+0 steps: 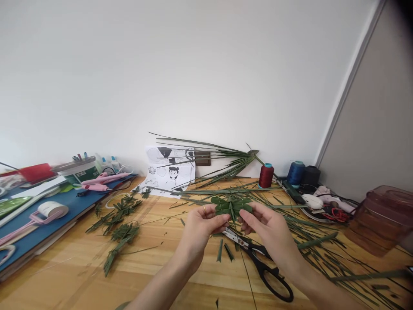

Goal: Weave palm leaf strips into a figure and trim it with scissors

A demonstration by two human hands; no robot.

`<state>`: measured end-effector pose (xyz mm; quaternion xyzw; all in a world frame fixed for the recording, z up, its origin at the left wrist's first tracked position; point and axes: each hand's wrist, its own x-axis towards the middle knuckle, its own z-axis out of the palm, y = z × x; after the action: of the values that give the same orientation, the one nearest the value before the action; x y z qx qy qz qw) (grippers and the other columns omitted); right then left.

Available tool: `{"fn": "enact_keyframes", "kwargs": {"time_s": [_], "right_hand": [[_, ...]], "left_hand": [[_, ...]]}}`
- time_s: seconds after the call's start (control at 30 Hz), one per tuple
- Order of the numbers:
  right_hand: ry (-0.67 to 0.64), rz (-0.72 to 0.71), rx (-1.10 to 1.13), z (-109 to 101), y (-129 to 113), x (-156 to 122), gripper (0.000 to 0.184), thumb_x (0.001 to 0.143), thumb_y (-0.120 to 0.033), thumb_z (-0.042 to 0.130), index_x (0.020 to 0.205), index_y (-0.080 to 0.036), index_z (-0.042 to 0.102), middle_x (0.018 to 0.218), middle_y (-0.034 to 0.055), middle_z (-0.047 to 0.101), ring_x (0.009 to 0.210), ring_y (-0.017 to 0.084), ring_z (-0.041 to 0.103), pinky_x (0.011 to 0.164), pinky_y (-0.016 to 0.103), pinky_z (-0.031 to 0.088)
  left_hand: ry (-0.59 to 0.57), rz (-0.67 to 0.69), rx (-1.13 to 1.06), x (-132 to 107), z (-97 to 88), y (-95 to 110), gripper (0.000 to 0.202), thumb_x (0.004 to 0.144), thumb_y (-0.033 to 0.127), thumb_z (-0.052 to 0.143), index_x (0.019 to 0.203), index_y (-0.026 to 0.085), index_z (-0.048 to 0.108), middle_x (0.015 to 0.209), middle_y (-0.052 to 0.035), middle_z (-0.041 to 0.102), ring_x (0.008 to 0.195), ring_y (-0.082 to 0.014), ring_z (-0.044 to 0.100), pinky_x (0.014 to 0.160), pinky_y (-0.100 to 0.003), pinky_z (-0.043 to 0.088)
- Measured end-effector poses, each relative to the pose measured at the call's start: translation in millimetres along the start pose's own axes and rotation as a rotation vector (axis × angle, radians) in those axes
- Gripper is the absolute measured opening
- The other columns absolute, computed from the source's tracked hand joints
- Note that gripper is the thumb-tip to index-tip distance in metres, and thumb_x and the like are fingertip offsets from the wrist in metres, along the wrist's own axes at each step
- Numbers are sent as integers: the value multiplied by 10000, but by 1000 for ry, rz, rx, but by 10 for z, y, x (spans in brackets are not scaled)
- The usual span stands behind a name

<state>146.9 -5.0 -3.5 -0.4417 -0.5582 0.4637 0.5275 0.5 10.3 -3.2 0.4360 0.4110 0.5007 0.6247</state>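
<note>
Between my two hands is a green woven-leaf figure (pixel 231 206) with wing-like loops spread to both sides. My left hand (pixel 206 218) pinches its left wing with thumb and fingers. On the opposite side, my right hand (pixel 258 217) grips the right wing the same way. A thin dark strand (pixel 247 271) hangs from the figure toward the table's front. Just below lie black-handled scissors (pixel 269 275), their blades partly hidden by my right hand. Two short cut leaf pieces (pixel 224 251) rest beside the blades.
Woven leaf pieces (pixel 122 230) lie at left. A palm frond (pixel 235 157) leans on the wall by printed drawings (pixel 171 172). A red thread spool (pixel 266 175), blue spool (pixel 296 173) and amber plastic container (pixel 380 219) stand right, with leaf strips scattered around. A pink glue gun (pixel 100 181) lies left.
</note>
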Motion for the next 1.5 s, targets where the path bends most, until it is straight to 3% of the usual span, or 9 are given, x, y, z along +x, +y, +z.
{"fn": "enact_keyframes", "kwargs": {"time_s": [0.2,0.7,0.93,1.03,1.17,1.37,1.5], "right_hand": [[25,-5,-118,-43,41,23,210,734,-338,549,651,-146,568,556,-19,527,542,115,488,543,234,406],[-2,15,-61,-65,21,15,248,735,-364,541,628,-142,568,563,-1,537,523,109,500,513,221,423],[38,28,-68,-64,8,34,220,715,-336,566,597,-151,554,539,-15,535,512,101,494,510,209,420],[59,33,-75,-71,-8,42,218,707,-323,575,570,-158,537,509,-26,520,497,95,485,498,200,410],[11,46,-140,-68,-14,31,229,713,-339,562,573,-161,530,504,-34,506,472,92,466,469,203,389],[-107,66,-157,-53,-23,16,196,714,-331,553,628,-155,548,537,-42,484,475,84,453,447,201,365],[-116,91,-88,-56,-35,26,154,686,-304,584,683,-150,582,521,-52,493,461,76,448,447,196,371]], "left_hand": [[-1,1,-14,0,9,-22,179,541,249,722,645,120,655,609,-15,631,558,-79,538,596,-191,435],[-95,4,127,-9,-44,45,114,576,215,691,532,117,650,527,-19,612,499,-84,513,544,-196,409],[-181,-15,143,8,-43,72,187,540,218,707,689,115,660,680,-49,654,645,-135,567,628,-231,427],[-138,-30,126,11,-36,119,283,563,239,690,819,127,645,798,-74,652,705,-157,574,618,-241,437],[-83,-60,76,31,-71,149,351,668,397,583,879,121,634,894,-109,628,722,-165,569,589,-251,450],[-139,11,241,62,-137,92,200,567,220,691,749,139,668,648,-28,623,530,-85,496,471,-175,358],[-123,57,180,66,-130,64,141,564,186,690,690,128,664,638,-25,631,548,-90,508,519,-191,373]]}}
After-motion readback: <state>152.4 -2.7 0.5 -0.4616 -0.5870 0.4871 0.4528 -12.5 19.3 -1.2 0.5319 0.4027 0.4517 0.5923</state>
